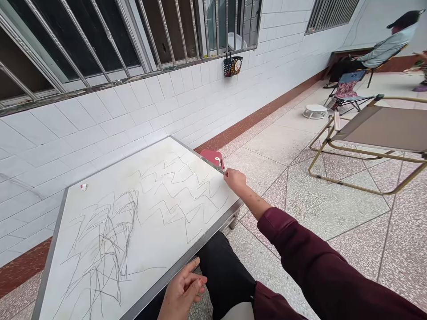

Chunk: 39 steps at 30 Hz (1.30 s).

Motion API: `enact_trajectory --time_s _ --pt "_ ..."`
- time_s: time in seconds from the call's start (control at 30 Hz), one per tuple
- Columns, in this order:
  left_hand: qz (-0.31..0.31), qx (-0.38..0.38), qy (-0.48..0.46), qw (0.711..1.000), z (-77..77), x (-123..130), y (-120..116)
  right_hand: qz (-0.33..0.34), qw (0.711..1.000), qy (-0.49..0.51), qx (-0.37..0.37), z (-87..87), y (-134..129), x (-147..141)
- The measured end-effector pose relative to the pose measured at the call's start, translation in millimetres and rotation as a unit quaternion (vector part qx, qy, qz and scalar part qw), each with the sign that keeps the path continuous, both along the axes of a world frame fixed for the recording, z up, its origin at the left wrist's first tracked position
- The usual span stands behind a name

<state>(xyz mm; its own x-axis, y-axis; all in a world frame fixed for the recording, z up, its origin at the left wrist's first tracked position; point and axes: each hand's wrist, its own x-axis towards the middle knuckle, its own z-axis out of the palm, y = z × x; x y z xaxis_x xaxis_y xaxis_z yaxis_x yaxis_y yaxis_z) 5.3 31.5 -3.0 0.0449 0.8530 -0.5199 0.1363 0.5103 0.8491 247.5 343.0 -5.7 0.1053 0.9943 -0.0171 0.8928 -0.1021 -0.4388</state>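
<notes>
A white table point(147, 240) with a grey metal edge bears many dark scribbled lines. Near its far right corner, my right hand point(235, 181) is closed with the fingertips at the edge; what it holds, if anything, is too small to tell. My left hand point(184, 291) is at the near edge, above my lap, palm turned partly up with its fingers loosely curled and apart, nothing visible in it. A small white and red item point(84, 187) lies on the table's far left part.
Behind the table is a white tiled wall point(187, 102) with barred windows and a hanging black basket point(232, 66). A red stool point(212, 157) stands past the far corner. To the right are a folding chair point(387, 129), a white round stool point(315, 111) and a seated person point(383, 52).
</notes>
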Motion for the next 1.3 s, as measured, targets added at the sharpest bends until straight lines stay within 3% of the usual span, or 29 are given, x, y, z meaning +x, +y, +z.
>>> enact_trajectory --time_s 0.13,0.3,0.5,0.67,0.87,1.0,1.07,1.13,1.2,1.3 --pt "0.032 -0.042 -0.005 0.999 -12.3 -17 -7 0.009 0.999 -0.016 -0.032 -16.9 23 -11" --pt "0.047 -0.059 -0.015 0.997 -17.6 -20 -6 0.021 0.999 -0.016 -0.037 -26.3 32 -20" --pt "0.050 -0.053 -0.028 0.997 -25.5 -20 -4 0.032 0.999 0.035 0.014 -23.9 24 -23" --pt "0.044 -0.054 -0.022 0.997 -25.0 -22 -7 0.010 0.984 0.137 0.109 -12.5 10 -3" --pt "0.043 -0.046 -0.003 0.998 -16.3 -27 -12 -0.064 0.939 0.272 0.201 -6.4 -42 32" --pt "0.039 -0.038 -0.021 0.998 -14.7 -34 -20 -0.063 0.917 0.334 0.211 -18.6 -112 13" --pt "0.039 -0.026 -0.026 0.999 -13.3 -35 -26 0.007 0.885 0.438 0.156 -31.1 -153 -14" --pt "0.048 -0.012 -0.018 0.999 -10.6 -34 -33 0.094 0.869 0.481 0.070 -46.7 -194 -44" --pt "0.056 0.002 -0.006 0.998 -7.5 -32 -40 0.223 0.854 0.470 -0.024 -62.2 -229 -70" --pt "0.064 0.031 0.001 0.997 -5.5 -33 -52 0.414 0.803 0.412 -0.117 -78.2 -263 -93"
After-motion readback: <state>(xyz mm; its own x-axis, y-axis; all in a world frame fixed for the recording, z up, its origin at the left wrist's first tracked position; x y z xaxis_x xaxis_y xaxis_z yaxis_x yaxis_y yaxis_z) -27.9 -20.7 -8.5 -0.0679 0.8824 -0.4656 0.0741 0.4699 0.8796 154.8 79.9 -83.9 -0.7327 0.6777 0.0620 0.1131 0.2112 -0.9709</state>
